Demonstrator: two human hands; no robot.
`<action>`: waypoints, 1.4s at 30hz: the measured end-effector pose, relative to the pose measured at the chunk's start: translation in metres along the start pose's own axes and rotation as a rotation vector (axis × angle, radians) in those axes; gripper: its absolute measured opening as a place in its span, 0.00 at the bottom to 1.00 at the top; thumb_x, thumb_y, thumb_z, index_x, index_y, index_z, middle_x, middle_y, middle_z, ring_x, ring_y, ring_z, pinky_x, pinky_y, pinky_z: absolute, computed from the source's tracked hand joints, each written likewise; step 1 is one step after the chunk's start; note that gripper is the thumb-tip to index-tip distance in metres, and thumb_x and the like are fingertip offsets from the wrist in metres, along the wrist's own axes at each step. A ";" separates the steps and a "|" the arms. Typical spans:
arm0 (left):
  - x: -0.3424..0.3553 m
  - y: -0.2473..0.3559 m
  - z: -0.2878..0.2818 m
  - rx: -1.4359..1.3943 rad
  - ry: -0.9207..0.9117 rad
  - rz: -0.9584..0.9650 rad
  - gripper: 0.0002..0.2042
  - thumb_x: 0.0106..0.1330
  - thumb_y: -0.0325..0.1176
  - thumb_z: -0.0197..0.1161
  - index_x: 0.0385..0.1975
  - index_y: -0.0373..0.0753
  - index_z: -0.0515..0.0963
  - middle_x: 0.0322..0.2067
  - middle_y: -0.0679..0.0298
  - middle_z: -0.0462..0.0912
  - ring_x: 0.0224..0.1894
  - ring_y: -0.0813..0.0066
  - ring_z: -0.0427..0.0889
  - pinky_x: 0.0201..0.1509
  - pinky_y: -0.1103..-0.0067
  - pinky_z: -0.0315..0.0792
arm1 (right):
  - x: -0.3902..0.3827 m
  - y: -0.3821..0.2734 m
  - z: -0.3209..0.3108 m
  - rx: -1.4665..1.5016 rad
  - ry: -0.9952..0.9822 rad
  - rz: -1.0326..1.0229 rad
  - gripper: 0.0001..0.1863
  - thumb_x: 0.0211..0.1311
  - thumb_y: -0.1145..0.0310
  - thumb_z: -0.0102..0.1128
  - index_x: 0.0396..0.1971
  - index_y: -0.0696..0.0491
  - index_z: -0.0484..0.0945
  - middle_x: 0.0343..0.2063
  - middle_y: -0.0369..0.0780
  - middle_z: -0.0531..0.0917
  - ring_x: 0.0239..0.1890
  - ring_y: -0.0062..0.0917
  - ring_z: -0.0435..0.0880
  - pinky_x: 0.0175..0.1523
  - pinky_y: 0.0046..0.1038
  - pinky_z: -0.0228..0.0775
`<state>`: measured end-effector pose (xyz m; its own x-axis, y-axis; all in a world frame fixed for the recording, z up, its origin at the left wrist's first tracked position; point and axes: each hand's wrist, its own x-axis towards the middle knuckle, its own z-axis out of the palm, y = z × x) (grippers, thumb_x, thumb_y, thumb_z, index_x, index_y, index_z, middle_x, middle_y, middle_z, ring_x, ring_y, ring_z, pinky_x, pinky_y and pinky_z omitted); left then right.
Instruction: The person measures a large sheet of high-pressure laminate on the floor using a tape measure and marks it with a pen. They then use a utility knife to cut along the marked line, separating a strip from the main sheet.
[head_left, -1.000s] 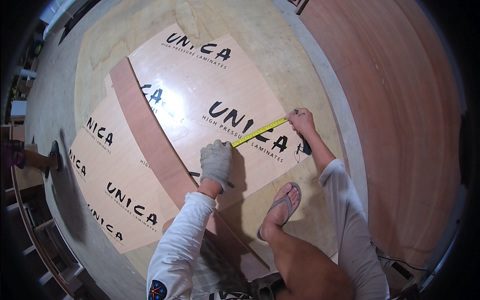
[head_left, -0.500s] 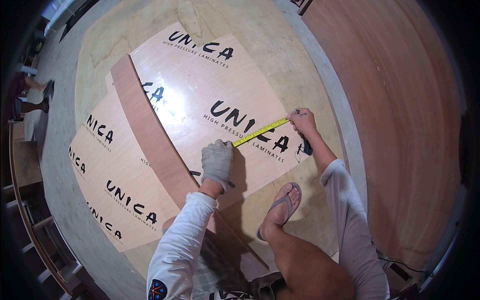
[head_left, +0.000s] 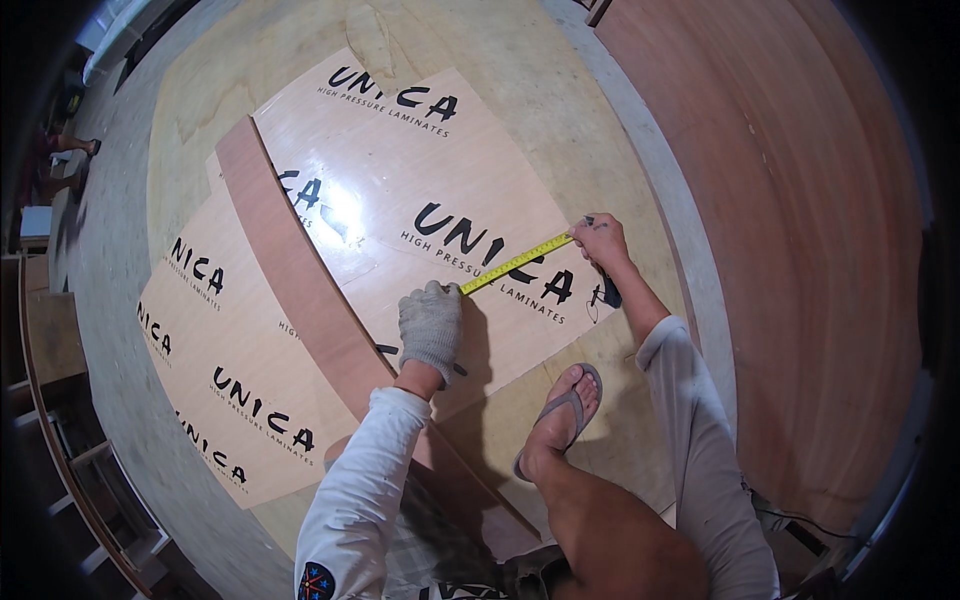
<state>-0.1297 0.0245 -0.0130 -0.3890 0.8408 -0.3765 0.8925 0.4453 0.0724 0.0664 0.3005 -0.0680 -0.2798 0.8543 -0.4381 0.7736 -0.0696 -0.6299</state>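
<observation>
Room up top, blocked down low

We've room past the yellow tape (head_left: 517,264), over the printed sheet (head_left: 490,155). The tape bars the gap btwn our L hand (head_left: 431,322) & R hand (head_left: 598,243). Wood strip (head_left: 283,250) blocks the L side; our foot (head_left: 555,424) blocks nr us.

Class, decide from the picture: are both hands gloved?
No, the left hand wears a grey glove, while the right hand holding the yellow tape is bare.

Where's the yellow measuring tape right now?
In the head view, the yellow measuring tape is just right of the middle, stretched between the gloved left hand and bare right hand, over the pale printed sheet.
</observation>
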 end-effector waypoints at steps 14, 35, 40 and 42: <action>0.001 0.001 0.002 0.037 -0.012 0.002 0.20 0.66 0.31 0.63 0.58 0.47 0.81 0.46 0.56 0.83 0.46 0.56 0.86 0.49 0.59 0.78 | 0.005 0.002 -0.003 -0.088 -0.051 0.108 0.13 0.61 0.59 0.73 0.31 0.54 0.89 0.27 0.41 0.90 0.29 0.29 0.89 0.40 0.34 0.80; 0.000 0.001 0.002 0.047 -0.007 0.011 0.19 0.66 0.31 0.63 0.58 0.46 0.80 0.46 0.55 0.83 0.45 0.55 0.86 0.48 0.59 0.78 | 0.002 -0.003 -0.006 -0.091 -0.072 0.136 0.13 0.61 0.58 0.72 0.31 0.53 0.89 0.27 0.40 0.90 0.28 0.28 0.89 0.40 0.33 0.80; -0.001 0.001 0.001 0.041 0.012 0.015 0.19 0.67 0.31 0.63 0.58 0.46 0.80 0.45 0.56 0.83 0.45 0.56 0.86 0.47 0.60 0.78 | 0.003 -0.002 -0.005 -0.073 -0.069 0.134 0.12 0.61 0.58 0.72 0.32 0.52 0.90 0.26 0.39 0.90 0.27 0.27 0.89 0.39 0.32 0.80; -0.001 0.001 0.001 0.041 0.018 0.008 0.19 0.67 0.31 0.63 0.58 0.46 0.80 0.45 0.56 0.84 0.45 0.56 0.86 0.47 0.60 0.78 | 0.004 0.000 -0.005 -0.059 -0.069 0.139 0.12 0.61 0.58 0.72 0.32 0.52 0.90 0.27 0.39 0.90 0.28 0.28 0.89 0.40 0.33 0.80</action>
<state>-0.1276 0.0238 -0.0138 -0.3852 0.8499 -0.3597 0.9042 0.4255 0.0371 0.0681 0.3066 -0.0669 -0.2044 0.8009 -0.5628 0.8389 -0.1530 -0.5224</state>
